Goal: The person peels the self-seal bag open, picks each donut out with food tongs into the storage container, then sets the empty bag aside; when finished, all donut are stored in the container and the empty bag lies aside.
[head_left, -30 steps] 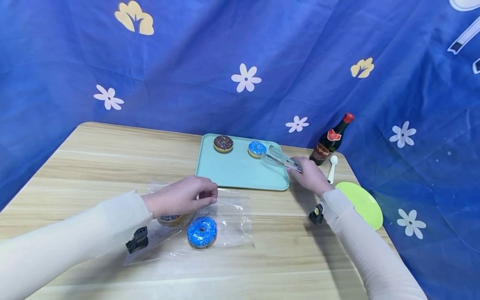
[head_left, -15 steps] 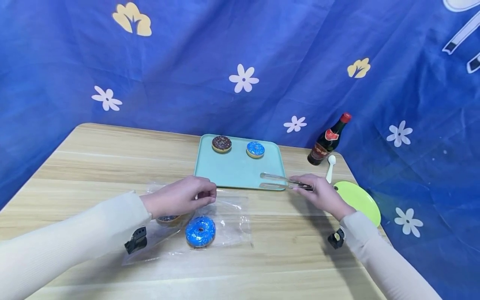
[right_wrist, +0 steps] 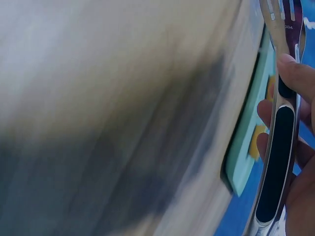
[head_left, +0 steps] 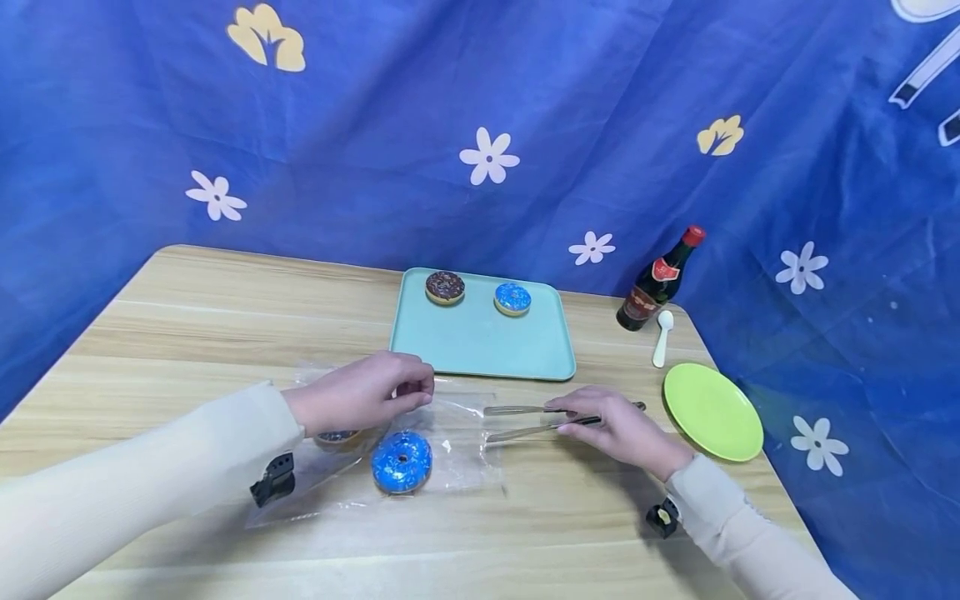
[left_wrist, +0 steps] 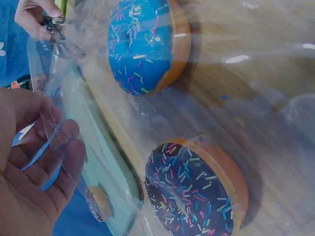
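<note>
My left hand (head_left: 360, 394) pinches the rim of a clear plastic bag (head_left: 465, 475) lying on the table. Two doughnuts show within the film: a blue-iced one (head_left: 386, 467) and a dark chocolate one (left_wrist: 192, 196) with colourful sprinkles, mostly hidden under my left arm in the head view. My right hand (head_left: 611, 423) grips metal tongs (head_left: 517, 434) with black grips. The tongs' two arms stand apart with nothing between them, their tips overlapping the bag's right end in the head view. Behind, a turquoise tray (head_left: 480, 350) bears a chocolate doughnut (head_left: 445, 287) and a blue doughnut (head_left: 513, 299).
At the right stand a dark bottle (head_left: 651, 287) with a red cap, a white spoon (head_left: 662, 340) and a green plate (head_left: 712, 412). A blue patterned cloth (head_left: 375, 150) hangs behind the wooden table (head_left: 247, 308).
My right hand has drawn the tongs from the blue doughnut on the tray towards me, to the bag's right end. My left hand has kept its place on the bag.
</note>
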A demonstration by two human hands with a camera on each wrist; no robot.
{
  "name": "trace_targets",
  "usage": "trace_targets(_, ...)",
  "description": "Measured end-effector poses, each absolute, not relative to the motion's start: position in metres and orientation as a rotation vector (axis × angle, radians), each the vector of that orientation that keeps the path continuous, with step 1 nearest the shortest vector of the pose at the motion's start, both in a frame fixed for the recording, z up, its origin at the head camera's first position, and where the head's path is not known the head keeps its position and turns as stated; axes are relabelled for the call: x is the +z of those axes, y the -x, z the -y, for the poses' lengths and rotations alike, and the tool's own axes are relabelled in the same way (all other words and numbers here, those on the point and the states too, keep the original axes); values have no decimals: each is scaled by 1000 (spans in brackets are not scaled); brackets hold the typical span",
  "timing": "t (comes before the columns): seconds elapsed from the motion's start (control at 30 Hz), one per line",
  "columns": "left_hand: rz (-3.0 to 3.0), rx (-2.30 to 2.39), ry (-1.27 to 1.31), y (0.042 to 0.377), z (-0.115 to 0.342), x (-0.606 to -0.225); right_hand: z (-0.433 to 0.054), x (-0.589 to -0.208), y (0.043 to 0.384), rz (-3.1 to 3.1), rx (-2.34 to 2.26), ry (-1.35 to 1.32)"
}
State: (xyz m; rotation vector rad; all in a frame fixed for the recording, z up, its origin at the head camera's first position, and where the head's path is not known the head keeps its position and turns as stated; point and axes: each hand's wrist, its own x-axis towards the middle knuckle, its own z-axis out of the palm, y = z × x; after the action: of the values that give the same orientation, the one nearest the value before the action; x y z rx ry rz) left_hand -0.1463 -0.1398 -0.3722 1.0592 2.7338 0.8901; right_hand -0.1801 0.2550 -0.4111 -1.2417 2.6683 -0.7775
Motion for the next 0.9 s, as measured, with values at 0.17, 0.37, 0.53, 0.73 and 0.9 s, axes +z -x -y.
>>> trace_targets(0.17, -2733, 891, -1075, 147, 138, -373, -237, -416, 177, -2632, -735, 1319)
trace_targets(0.37, -2736, 887, -1084, 147, 138, -373, -214, -419, 174, -2567, -666, 1388)
trace_targets(0.53, -2737, 877, -1051, 147, 138, -370, -197, -418, 173, -2518, -608, 1411)
trace_targets(0.73, -2746, 865, -1056, 147, 139, -367, -184, -416, 173, -2485, -572, 1405)
trace_targets(0.9, -2750, 861, -1057, 147, 140, -367, -177, -416, 174, -2448, -546, 1452)
